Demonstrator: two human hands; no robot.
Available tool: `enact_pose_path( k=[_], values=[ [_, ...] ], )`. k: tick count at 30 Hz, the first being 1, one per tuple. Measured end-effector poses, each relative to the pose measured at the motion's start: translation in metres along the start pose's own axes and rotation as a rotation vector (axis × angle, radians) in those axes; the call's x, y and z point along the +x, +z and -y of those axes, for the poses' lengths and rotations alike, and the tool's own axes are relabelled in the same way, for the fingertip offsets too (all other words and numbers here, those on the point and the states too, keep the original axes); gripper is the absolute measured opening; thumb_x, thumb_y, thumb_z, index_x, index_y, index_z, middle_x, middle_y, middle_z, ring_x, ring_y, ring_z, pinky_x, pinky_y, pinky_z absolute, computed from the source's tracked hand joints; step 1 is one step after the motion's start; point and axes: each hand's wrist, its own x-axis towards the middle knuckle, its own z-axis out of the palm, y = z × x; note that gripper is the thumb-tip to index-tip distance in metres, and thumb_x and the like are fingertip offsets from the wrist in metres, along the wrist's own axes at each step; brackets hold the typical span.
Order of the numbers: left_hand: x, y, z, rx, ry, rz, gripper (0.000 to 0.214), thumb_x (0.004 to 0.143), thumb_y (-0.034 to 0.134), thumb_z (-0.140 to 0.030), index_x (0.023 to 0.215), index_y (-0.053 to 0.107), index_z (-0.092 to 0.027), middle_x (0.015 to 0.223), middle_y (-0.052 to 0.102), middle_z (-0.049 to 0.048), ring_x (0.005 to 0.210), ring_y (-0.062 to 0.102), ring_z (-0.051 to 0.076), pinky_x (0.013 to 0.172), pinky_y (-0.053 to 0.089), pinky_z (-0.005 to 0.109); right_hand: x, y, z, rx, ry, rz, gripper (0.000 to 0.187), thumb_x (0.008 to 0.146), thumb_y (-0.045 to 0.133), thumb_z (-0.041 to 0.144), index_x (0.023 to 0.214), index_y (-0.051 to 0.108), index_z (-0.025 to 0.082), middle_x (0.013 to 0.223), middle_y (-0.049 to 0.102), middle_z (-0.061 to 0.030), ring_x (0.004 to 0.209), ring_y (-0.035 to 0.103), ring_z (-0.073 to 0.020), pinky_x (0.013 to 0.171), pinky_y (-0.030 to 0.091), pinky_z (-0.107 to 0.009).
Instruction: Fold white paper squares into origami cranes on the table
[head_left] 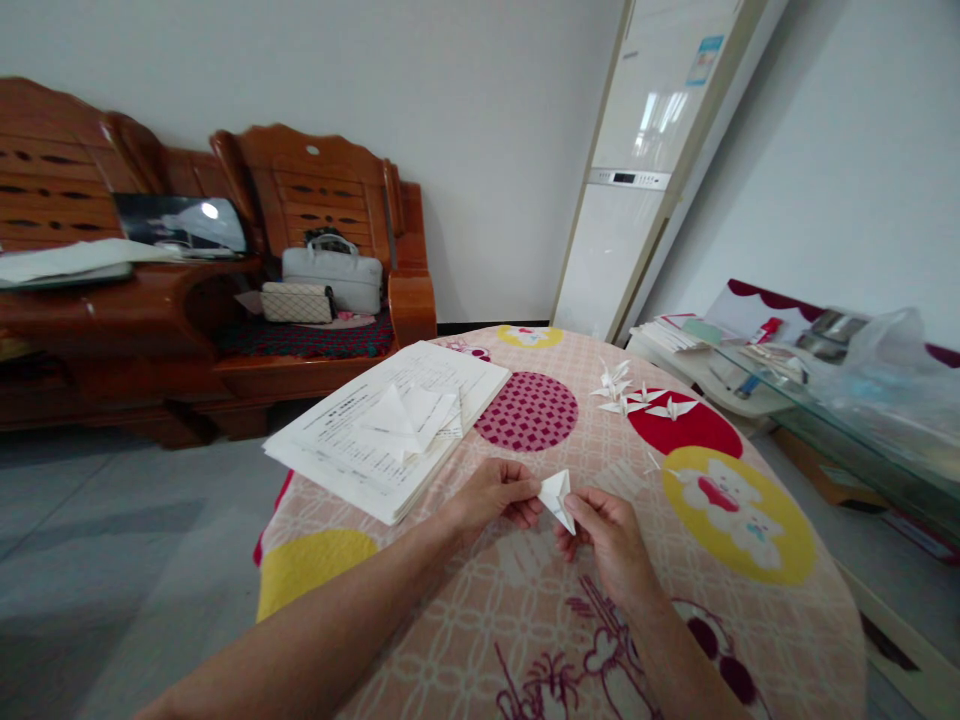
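Observation:
A small folded piece of white paper [558, 496] is held just above the patterned tablecloth [525, 620]. My left hand [495, 497] pinches its left corner. My right hand [606, 528] pinches its lower right edge, fingers curled round it. A stack of printed sheets [360, 450] lies to the left of my hands, with loose folded white paper [409, 418] on top. Several finished white paper cranes [637, 395] sit farther back on the table, to the right.
Wooden benches [225, 280] stand at the back left with a grey bag [334, 275] and a small quilted purse [296, 302]. A tall white air conditioner [637, 170] stands in the corner. A glass-topped stand [825, 390] with clutter is at the right.

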Motion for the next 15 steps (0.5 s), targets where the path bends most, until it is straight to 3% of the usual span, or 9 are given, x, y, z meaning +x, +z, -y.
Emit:
enact_pose_path(
  k=[5, 9, 15],
  values=[
    [0.003, -0.006, 0.001, 0.096, 0.149, 0.052, 0.04, 0.068, 0.077, -0.038, 0.092, 0.066, -0.008, 0.078, 0.067, 0.0071, 0.068, 0.062, 0.013, 0.064, 0.047, 0.023, 0.002, -0.004, -0.001, -0.096, 0.011, -0.04, 0.033, 0.078, 0.066, 0.047, 0.072, 0.063, 0.015, 0.053, 0.061, 0.0005, 0.04, 0.052, -0.0114, 0.037, 0.039, -0.02],
    [0.004, -0.008, 0.002, 0.228, 0.272, 0.074, 0.06, 0.062, 0.082, -0.025, 0.117, 0.063, -0.012, 0.096, 0.066, 0.0075, 0.079, 0.06, 0.014, 0.071, 0.048, 0.024, 0.004, -0.009, -0.005, -0.228, 0.034, -0.022, 0.035, 0.08, 0.063, 0.049, 0.067, 0.061, 0.016, 0.049, 0.055, 0.0032, 0.036, 0.046, -0.0085, 0.033, 0.032, -0.017],
    [0.004, -0.009, 0.006, 0.396, 0.268, 0.049, 0.044, 0.065, 0.078, -0.026, 0.106, 0.071, -0.014, 0.074, 0.063, 0.0018, 0.065, 0.056, 0.011, 0.059, 0.042, 0.019, 0.004, -0.012, -0.009, -0.273, 0.057, -0.028, 0.038, 0.079, 0.062, 0.051, 0.064, 0.06, 0.016, 0.045, 0.049, 0.0053, 0.033, 0.042, -0.0071, 0.032, 0.03, -0.017]
  ],
)
